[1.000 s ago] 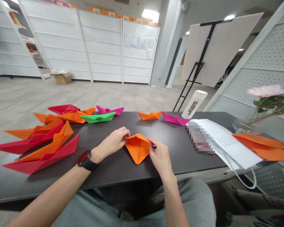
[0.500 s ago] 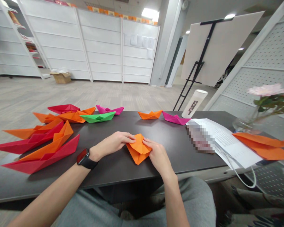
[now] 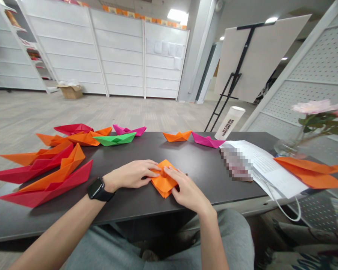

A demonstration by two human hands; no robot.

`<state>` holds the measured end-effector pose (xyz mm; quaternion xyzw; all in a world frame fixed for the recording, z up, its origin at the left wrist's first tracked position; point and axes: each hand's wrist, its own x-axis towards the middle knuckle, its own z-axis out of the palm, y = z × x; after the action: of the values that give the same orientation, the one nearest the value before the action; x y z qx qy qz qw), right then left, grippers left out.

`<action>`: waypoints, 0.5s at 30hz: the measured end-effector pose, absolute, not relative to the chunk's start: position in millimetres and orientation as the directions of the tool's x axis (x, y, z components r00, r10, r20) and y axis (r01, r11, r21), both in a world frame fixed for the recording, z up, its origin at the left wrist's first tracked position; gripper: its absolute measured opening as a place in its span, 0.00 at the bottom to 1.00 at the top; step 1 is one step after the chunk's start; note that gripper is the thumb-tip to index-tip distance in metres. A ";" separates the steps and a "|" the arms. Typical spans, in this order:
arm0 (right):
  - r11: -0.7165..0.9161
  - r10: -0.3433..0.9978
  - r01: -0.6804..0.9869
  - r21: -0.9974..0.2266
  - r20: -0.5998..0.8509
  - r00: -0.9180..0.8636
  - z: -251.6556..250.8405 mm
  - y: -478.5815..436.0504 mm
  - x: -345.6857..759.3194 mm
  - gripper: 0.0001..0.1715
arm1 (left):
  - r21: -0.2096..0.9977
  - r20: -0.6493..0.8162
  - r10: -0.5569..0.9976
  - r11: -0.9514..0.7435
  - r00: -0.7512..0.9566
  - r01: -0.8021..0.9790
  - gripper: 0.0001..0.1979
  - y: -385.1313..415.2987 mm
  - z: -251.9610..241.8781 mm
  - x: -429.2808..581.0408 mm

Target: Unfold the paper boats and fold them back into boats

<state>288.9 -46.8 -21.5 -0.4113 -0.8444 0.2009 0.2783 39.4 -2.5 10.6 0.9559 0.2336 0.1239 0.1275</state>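
A square of folded orange paper (image 3: 163, 186) lies on the dark table in front of me, one corner toward me. My left hand (image 3: 135, 174) pinches its left corner, with the fingers on top and the thumb low at the side. Over the right side rests my right hand (image 3: 188, 190), its fingertips pressing on the paper's middle and its thumb at the lower right edge. The layers near the bottom corner stand slightly apart. My right fingers hide part of the right edge.
Several paper boats, including a red boat (image 3: 49, 187) and a green boat (image 3: 115, 139), stand at the left. An orange boat (image 3: 177, 137) and a magenta boat (image 3: 207, 140) sit at the back. Rightward are printed sheets (image 3: 266, 165), a white cable (image 3: 295, 217), orange paper (image 3: 312, 172) and a flower vase (image 3: 288, 148).
My right hand has moved from the paper's right corner onto its middle, pressing the upper flap flatter. My left hand still holds the left side. The view has shifted slightly.
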 end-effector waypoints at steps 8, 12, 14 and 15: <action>0.580 0.794 0.608 -0.542 0.213 -0.569 -22.3 -47.9 296.1 0.32 | 0.266 0.123 0.470 -0.864 0.874 0.427 0.21 -3.8 8.7 37.9; 0.581 0.805 0.591 -0.559 0.290 -0.517 -23.5 -50.3 297.9 0.30 | 0.245 0.165 0.475 -0.869 0.864 0.431 0.20 -7.6 7.9 40.7; 0.589 0.802 0.583 -0.560 0.320 -0.504 -24.9 -51.3 299.1 0.29 | 0.208 0.172 0.453 -0.885 0.875 0.417 0.21 -9.5 8.3 43.8; 0.598 0.796 0.579 -0.555 0.324 -0.512 -25.5 -52.0 299.8 0.28 | 0.186 0.167 0.433 -0.896 0.886 0.403 0.22 -10.3 8.7 45.5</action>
<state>299.8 -52.0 -25.5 -0.4054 -0.8479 0.1920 0.2826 45.5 -10.3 8.7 0.9683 0.2159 0.1024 0.0731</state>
